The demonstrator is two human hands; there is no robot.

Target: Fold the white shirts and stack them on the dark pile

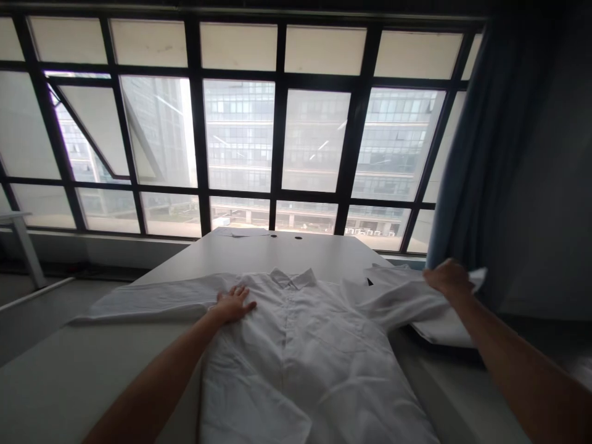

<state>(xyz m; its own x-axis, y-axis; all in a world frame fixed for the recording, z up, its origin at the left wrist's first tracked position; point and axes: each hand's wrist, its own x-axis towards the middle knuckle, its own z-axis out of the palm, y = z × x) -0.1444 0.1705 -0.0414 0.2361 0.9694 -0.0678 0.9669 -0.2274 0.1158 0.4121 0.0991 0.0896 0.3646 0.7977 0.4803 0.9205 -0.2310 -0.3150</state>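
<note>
The left forearm (pixel 161 376) reaches forward from the lower edge, angled inward, and its hand (pixel 234 304) lies palm down and flat, fingers spread and pointing ahead, thumb held out toward the right. The right forearm (pixel 513 357) stretches forward and inward from the lower right corner; its hand (pixel 448 276) is raised slightly higher in view, fingers curled into a closed grip, knuckles up.

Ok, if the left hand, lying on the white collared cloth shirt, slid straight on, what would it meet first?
More of the white collared cloth shirt ahead of the left hand; then probably the pointed white collar or the flat white tabletop beyond; the angle leaves which unclear.
</note>
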